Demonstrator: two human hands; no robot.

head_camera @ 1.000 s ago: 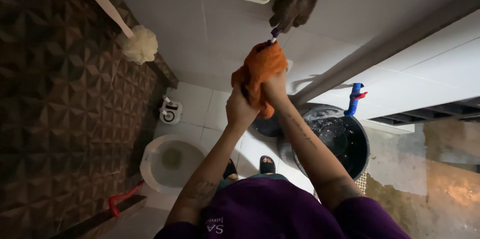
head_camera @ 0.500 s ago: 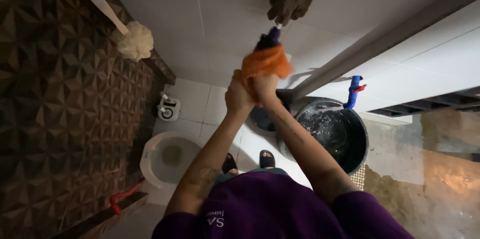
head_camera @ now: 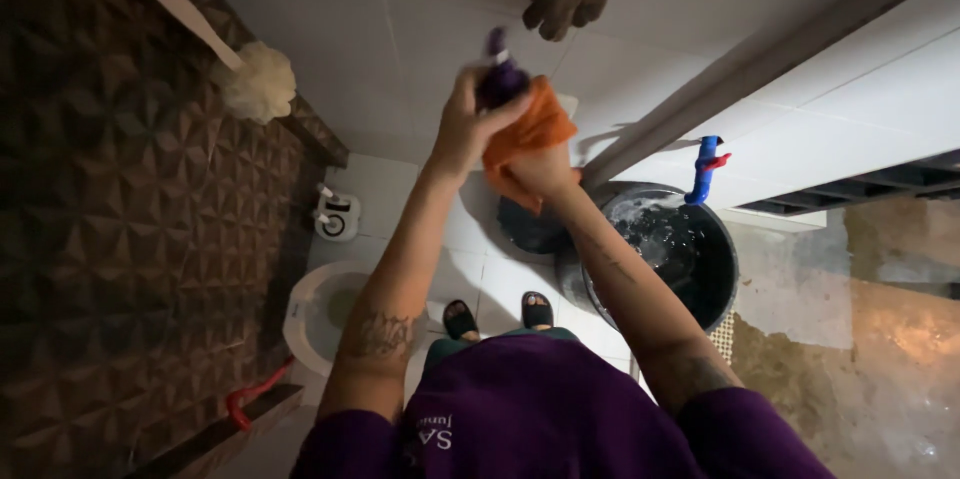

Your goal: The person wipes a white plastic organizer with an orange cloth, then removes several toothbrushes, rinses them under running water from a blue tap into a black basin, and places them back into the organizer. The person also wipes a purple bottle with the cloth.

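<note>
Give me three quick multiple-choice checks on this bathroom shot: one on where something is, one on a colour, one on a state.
1. Where is the bucket?
A. On the floor below the blue tap
B. On the wall shelf
C. Inside the toilet

2. What colour is the cloth?
A. Green
B. Orange
C. White

3. What is the state of the dark bottle?
A. Lying on the floor
B. Standing on the shelf
C. Held up in the hands

Answers:
1 A: the bucket stands on the tiled floor under the blue tap.
2 B: the cloth is orange, bunched in the right hand.
3 C: the left hand grips the dark bottle in mid-air against the cloth.
</note>
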